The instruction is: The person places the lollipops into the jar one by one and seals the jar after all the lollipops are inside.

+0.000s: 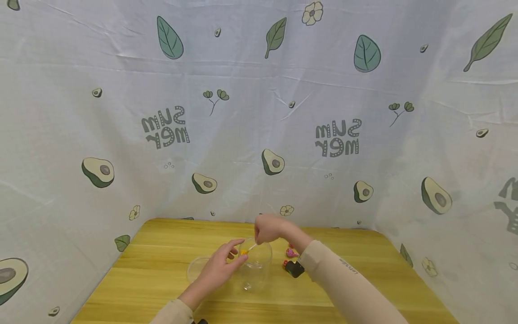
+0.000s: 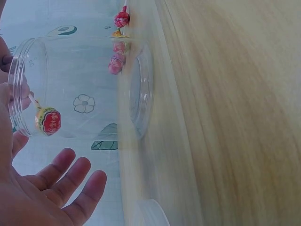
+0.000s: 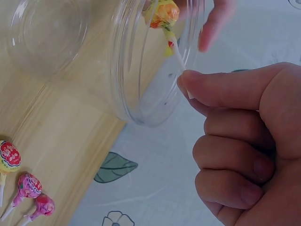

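Observation:
A clear jar (image 2: 84, 89) stands upright on the table, its mouth uncovered. My right hand (image 3: 244, 141) pinches the white stick of a lollipop (image 3: 162, 13) between thumb and forefinger, the other fingers curled into the palm. The candy end, in a yellow, orange and red wrapper, hangs just inside the jar's rim. My left hand (image 1: 221, 264) is at the left side of the rim, thumb and forefinger spread there. In the left wrist view its other fingers (image 2: 87, 188) extend loosely, apart from the jar; its contact with the rim is partly hidden.
To the right of the jar, several wrapped lollipops (image 3: 29, 184) lie on the wooden table (image 1: 323, 292). A clear round lid (image 1: 197, 269) lies left of the jar, partly behind my left hand. A printed curtain (image 1: 243, 135) hangs behind the table and at both sides.

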Demonstrator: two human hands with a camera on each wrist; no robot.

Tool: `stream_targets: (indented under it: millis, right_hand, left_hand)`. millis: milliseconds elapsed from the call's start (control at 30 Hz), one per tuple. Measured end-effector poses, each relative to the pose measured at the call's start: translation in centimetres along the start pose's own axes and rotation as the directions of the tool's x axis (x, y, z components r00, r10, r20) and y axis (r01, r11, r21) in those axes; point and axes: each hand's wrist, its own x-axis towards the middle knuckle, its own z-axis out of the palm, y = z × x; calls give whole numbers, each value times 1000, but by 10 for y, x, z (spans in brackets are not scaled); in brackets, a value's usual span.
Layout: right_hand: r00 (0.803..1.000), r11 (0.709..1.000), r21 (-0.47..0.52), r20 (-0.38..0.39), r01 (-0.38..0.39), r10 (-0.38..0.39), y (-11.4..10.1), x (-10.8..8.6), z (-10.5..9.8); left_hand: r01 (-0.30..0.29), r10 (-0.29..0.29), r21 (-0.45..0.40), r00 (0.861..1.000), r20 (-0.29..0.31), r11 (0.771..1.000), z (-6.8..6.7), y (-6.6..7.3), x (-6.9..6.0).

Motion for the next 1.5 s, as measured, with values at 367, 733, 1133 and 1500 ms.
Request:
stream_targets:
  millis: [367,733,1133,1500]
  right_hand:
    - [999,999,-48,41,7,-5,-14,4,5]
    - [997,998,-69,71,-13,18,-21,7,14]
    - [996,990,-143,88,-19,31,-21,10,21]
    - [994,987,-161,108,11,7,-25,12,30]
  left_hand:
    - [-6,6,-25,1000,5,1000,0,-2,0]
    - [6,-6,-35,1000,15,999,1,1,-2]
    - [-3,4,-50,1000,23,999,1,1,0]
    - [-8,8,-40,1000,-3,999,0,3,0]
